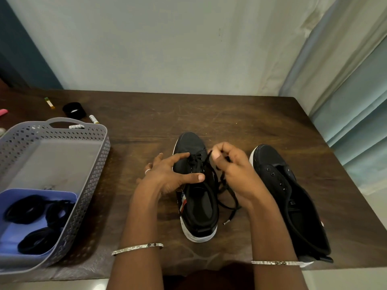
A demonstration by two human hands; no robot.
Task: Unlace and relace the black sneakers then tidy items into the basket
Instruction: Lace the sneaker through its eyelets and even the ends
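Two black sneakers stand on the table, toes toward the far edge. The laced sneaker sits at the middle of the near edge. The second sneaker stands to its right, toward the right edge, and its visible eyelets are empty.

The left hand rests on the laced sneaker with its fingers spread wide. The index finger lies extended across the front of the lacing. The thumb lies straight across the tongue, just behind the laced eyelets. The other fingers extend down the shoe's left side. This hand closes round nothing.

The right hand is raised just right of the eyelets with its fingers curled. The thumb and fingertips are pinched together on the black lace. The lace runs from the front eyelets up to this pinch. Its slack loops down beside the shoe, and one metal-tipped end lies on the table.

The grey perforated basket stands at the left edge. It holds a blue tray with black coiled bands. Small tubes and a black round container lie behind it.
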